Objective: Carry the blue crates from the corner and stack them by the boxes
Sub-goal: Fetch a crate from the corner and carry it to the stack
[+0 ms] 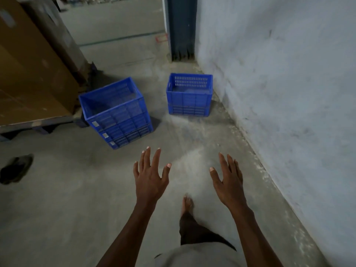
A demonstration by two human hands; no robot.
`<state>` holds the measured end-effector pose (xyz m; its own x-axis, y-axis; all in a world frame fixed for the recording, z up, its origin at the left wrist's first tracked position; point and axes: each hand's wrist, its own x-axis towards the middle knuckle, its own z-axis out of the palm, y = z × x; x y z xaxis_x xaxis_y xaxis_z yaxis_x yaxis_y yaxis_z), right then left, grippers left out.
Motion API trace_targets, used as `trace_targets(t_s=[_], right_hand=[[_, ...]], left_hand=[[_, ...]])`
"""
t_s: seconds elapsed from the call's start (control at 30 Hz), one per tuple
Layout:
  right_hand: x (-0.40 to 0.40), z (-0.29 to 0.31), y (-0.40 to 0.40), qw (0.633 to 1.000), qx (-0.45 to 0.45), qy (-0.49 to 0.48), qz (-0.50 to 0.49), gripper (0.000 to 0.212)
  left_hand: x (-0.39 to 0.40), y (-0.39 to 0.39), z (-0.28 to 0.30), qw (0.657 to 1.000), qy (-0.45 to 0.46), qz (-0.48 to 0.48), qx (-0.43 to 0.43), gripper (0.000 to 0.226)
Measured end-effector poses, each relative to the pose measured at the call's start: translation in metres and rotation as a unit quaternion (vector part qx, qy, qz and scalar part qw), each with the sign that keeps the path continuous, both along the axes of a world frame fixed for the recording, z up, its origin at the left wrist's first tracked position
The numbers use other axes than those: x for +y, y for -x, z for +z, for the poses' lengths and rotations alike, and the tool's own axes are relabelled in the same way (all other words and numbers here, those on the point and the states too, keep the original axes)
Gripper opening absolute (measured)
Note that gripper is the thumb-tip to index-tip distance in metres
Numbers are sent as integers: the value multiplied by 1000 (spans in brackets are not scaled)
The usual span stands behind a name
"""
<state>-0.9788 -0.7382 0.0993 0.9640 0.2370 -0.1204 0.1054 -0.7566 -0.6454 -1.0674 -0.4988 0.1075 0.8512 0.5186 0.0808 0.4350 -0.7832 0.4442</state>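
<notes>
**Blue crates on the floor, both hands free**

Bare fingers spread apart on both hands: the left hand (149, 177) and the right hand (228, 182) are held out palm-down over the floor, holding nothing and touching nothing.

Beyond them stand 2 groups of blue plastic crates with slotted, ribbed walls. The left stack (115, 112) looks like 3 crates nested together, each with a small pale label at its near corner; it stands just beside the cardboard boxes (32, 70), which rest on a low platform (36, 123). The right stack (189, 94), seemingly 2 crates, stands near the wall (279, 74), well apart from the hands.

Dusty grey concrete floor (77, 199) runs to a pale, scuffed wall on the right. A dark blue door frame (182, 27) stands behind the crates. One bare foot (187, 204) shows below the hands, and a dark shoe (17, 168) lies at the left edge.
</notes>
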Motion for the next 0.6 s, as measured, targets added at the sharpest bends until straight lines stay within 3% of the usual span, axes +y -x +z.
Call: trace_targets(t_s=[0.3,0.6], right_hand=[[139,10,-239,999,-23,9,42,65],[250,-22,-459,999,-4,39,21,67]], left_hand=[[111,-208,8,1000,12,19,-3,68],[252,-444,-22,1000,15,-3,21,66]])
